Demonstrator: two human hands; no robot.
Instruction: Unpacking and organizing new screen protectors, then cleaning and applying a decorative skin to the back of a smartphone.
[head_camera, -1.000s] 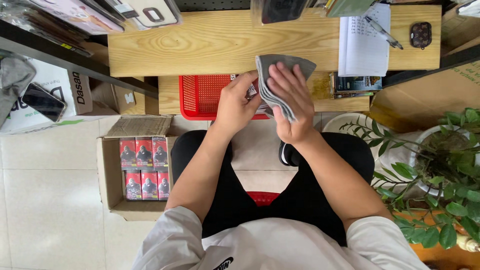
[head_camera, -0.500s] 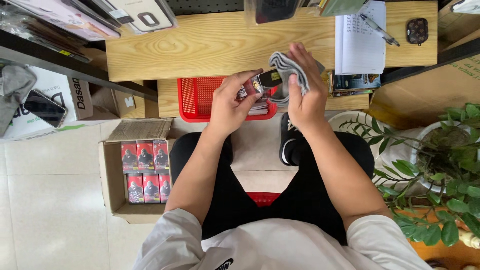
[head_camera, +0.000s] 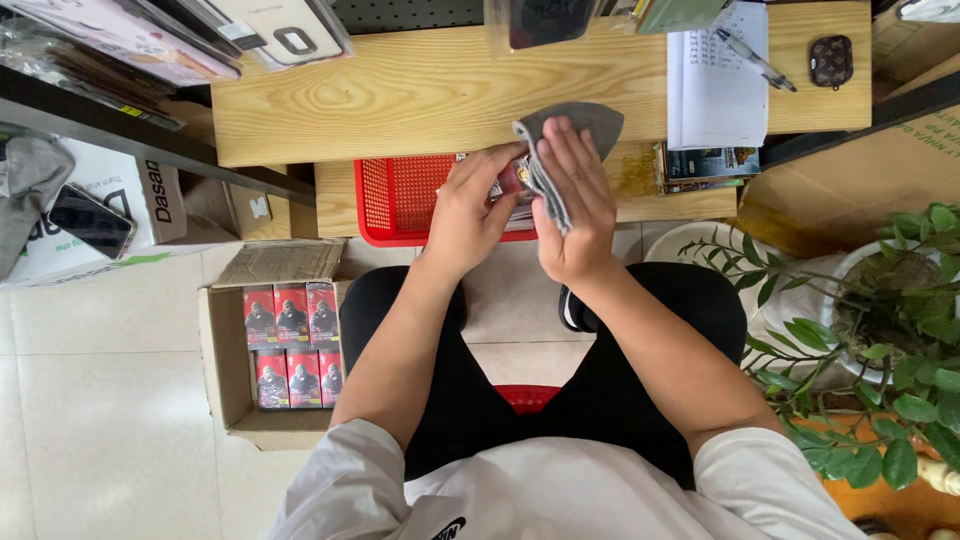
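Cardboard box (head_camera: 225, 390) on floor, flaps open: two rows of red-and-black packets (head_camera: 290, 345), standing upright. Red mesh basket (head_camera: 395, 195) on lower shelf under the tabletop (head_camera: 400, 90); contents mostly hidden by the hands. Left hand (head_camera: 470, 215) pinches a small item (head_camera: 515, 178), mostly covered, axis not readable. Right hand (head_camera: 572, 200) closed around grey cloth (head_camera: 570, 130), cloth's long axis running up-right, held above the basket's right end.

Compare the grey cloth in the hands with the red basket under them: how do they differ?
The grey cloth is soft and folded, held up in the right hand; the red basket is stiff mesh, resting on the lower wooden shelf. The cloth is smaller than the basket. Both sit just in front of the person.
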